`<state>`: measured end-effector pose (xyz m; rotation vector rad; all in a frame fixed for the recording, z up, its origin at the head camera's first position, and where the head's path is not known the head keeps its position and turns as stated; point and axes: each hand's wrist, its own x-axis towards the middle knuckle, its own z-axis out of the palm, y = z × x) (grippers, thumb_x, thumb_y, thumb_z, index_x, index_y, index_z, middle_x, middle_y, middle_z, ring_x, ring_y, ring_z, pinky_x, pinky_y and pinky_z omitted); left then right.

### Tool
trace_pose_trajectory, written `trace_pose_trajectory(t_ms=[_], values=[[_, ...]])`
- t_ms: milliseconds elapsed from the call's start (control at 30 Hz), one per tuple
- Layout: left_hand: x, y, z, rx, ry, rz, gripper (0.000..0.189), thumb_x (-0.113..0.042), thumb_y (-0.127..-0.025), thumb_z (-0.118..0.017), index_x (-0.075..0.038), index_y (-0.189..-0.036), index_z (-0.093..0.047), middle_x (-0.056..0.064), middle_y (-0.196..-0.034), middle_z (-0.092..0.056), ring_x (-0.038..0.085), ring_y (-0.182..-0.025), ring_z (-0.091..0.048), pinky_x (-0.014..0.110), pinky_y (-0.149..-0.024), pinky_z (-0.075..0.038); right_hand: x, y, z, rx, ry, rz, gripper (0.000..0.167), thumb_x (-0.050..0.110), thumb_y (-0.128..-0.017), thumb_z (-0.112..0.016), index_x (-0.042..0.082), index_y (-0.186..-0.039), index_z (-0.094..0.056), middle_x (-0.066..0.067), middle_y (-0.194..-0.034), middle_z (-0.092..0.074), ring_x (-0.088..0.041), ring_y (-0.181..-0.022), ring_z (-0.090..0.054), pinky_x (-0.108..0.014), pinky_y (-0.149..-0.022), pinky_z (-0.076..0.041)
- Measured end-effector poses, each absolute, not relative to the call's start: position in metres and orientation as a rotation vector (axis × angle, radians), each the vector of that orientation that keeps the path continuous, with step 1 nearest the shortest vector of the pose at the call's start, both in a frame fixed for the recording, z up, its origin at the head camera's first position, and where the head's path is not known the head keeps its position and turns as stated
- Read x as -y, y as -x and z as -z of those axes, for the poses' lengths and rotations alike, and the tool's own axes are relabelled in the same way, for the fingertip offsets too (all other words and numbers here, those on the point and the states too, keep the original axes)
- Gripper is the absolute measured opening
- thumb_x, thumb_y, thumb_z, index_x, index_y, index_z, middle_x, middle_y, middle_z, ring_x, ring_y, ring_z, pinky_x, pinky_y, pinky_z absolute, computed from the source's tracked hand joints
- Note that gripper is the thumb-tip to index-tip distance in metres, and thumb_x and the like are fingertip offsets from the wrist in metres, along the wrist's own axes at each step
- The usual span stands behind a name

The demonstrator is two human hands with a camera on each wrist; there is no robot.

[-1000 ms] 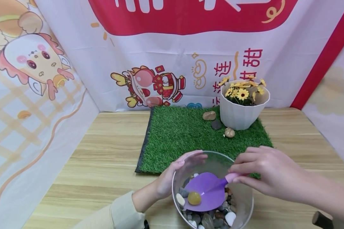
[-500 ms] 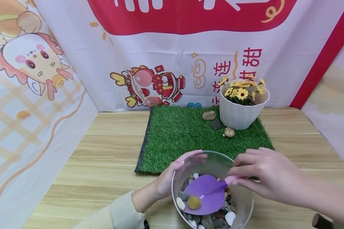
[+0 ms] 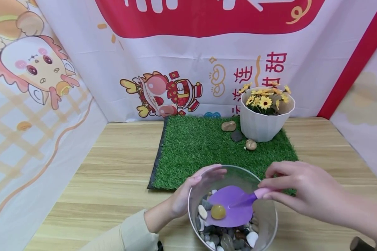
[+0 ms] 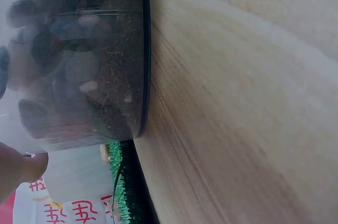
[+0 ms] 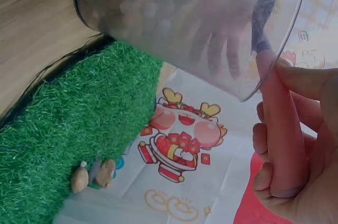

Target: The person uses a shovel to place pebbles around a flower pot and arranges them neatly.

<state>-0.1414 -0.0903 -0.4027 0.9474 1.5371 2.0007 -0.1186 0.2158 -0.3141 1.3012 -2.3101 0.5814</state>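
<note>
A clear round container (image 3: 269, 223) holds pebbles (image 3: 227, 240) of mixed colours; through its wall in the left wrist view, dark soil (image 4: 124, 71) shows at the bottom. My left hand (image 3: 188, 193) rests against the container's left side with its fingers extended, seen through the plastic in the right wrist view. The pink handle (image 5: 282, 123) of a purple hand trowel (image 3: 230, 197) is gripped in my right hand (image 3: 296, 184). The trowel's blade is inside the container, above the pebbles, carrying a smooth yellow stone (image 3: 218, 211).
Behind the container lies a mat of artificial grass (image 3: 191, 146). On it stand a white pot (image 3: 264, 125) with yellow flowers and a few loose stones (image 3: 236, 136). A printed cloth (image 3: 106, 69) closes off the back. A dark cylindrical object (image 3: 361, 244) shows at lower right.
The trowel dipped slightly, then shifted right and a little away with the yellow stone on it. A white pebble beside the blade also shifted. My left hand stays put.
</note>
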Motion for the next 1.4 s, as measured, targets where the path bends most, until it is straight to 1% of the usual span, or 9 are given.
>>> trace_pose_trajectory(t_ms=[200, 400, 500, 600, 767, 833, 1000, 1200, 1400], values=[[0.091, 0.141, 0.403, -1.539, -0.943, -1.996, 0.066, -0.036, -0.107, -0.017, 0.006, -0.158, -0.019, 0.027, -0.161, -0.029, 0.037, -0.149, -0.031, 0.048, -0.122, -0.023, -0.222, 0.121, 0.314, 2.345, -1.269, -0.598, 0.03, 0.052, -0.096, -0.063, 0.029, -0.096, -0.081, 0.019, -0.096, -0.062, 0.003, -0.075, -0.054, -0.011, -0.058, -0.04], [0.09, 0.141, 0.403, -1.58, -0.961, -1.982, 0.066, -0.035, -0.106, -0.016, 0.006, -0.158, -0.021, 0.03, -0.16, -0.029, 0.04, -0.149, -0.029, 0.049, -0.123, -0.018, -0.227, 0.126, 0.312, 2.321, -1.244, -0.595, 0.036, 0.054, -0.097, -0.06, 0.027, -0.095, -0.082, 0.018, -0.095, -0.063, 0.003, -0.074, -0.055, -0.011, -0.057, -0.041], [0.09, 0.142, 0.402, -1.599, -0.946, -1.966, 0.066, -0.035, -0.106, -0.015, 0.004, -0.158, -0.021, 0.029, -0.161, -0.029, 0.037, -0.15, -0.029, 0.049, -0.123, -0.018, -0.23, 0.128, 0.309, 2.329, -1.225, -0.602, 0.036, 0.054, -0.096, -0.061, 0.025, -0.095, -0.083, 0.018, -0.094, -0.064, 0.003, -0.073, -0.055, -0.01, -0.056, -0.041], [0.091, 0.142, 0.401, -1.584, -0.916, -1.96, 0.066, -0.036, -0.106, -0.016, 0.003, -0.159, -0.021, 0.026, -0.162, -0.029, 0.035, -0.148, -0.032, 0.049, -0.121, -0.024, -0.232, 0.13, 0.306, 2.343, -1.209, -0.605, 0.035, 0.054, -0.095, -0.063, 0.025, -0.095, -0.083, 0.018, -0.093, -0.063, 0.005, -0.071, -0.054, -0.01, -0.055, -0.04], [0.093, 0.143, 0.402, -1.595, -0.91, -1.953, 0.067, -0.038, -0.105, -0.016, 0.002, -0.16, -0.019, 0.025, -0.162, -0.029, 0.04, -0.144, -0.036, 0.055, -0.115, -0.033, -0.237, 0.132, 0.3, 2.398, -1.137, -0.581, 0.025, 0.048, -0.09, -0.074, 0.026, -0.095, -0.083, 0.019, -0.093, -0.063, 0.006, -0.069, -0.052, -0.009, -0.053, -0.039], [0.093, 0.143, 0.403, -1.607, -0.912, -1.95, 0.067, -0.038, -0.105, -0.016, 0.001, -0.16, -0.018, 0.024, -0.162, -0.028, 0.04, -0.146, -0.033, 0.056, -0.117, -0.028, -0.24, 0.133, 0.298, 2.43, -1.095, -0.57, 0.02, 0.042, -0.085, -0.081, 0.026, -0.095, -0.083, 0.019, -0.093, -0.062, 0.006, -0.067, -0.051, -0.009, -0.052, -0.039], [0.092, 0.142, 0.404, -1.587, -0.961, -1.973, 0.067, -0.037, -0.106, -0.017, 0.006, -0.158, -0.019, 0.027, -0.162, -0.029, 0.042, -0.148, -0.03, 0.058, -0.121, -0.018, -0.247, 0.136, 0.294, 2.47, -1.007, -0.519, 0.02, 0.033, -0.077, -0.089, 0.028, -0.096, -0.083, 0.021, -0.093, -0.061, 0.006, -0.067, -0.05, -0.01, -0.05, -0.037], [0.091, 0.141, 0.401, -1.562, -0.97, -1.995, 0.066, -0.035, -0.107, -0.016, 0.006, -0.158, -0.02, 0.027, -0.162, -0.029, 0.039, -0.149, -0.03, 0.054, -0.122, -0.021, -0.261, 0.147, 0.295, 2.458, -0.967, -0.499, 0.022, 0.036, -0.077, -0.087, 0.023, -0.094, -0.084, 0.014, -0.093, -0.063, 0.003, -0.069, -0.049, -0.012, -0.051, -0.037], [0.09, 0.141, 0.4, -1.558, -0.976, -1.991, 0.065, -0.034, -0.107, -0.014, 0.006, -0.158, -0.019, 0.027, -0.162, -0.029, 0.037, -0.15, -0.029, 0.052, -0.122, -0.02, -0.274, 0.157, 0.296, 2.501, -0.896, -0.454, 0.02, 0.023, -0.074, -0.09, 0.023, -0.093, -0.084, 0.015, -0.093, -0.064, 0.002, -0.07, -0.05, -0.013, -0.054, -0.04]])
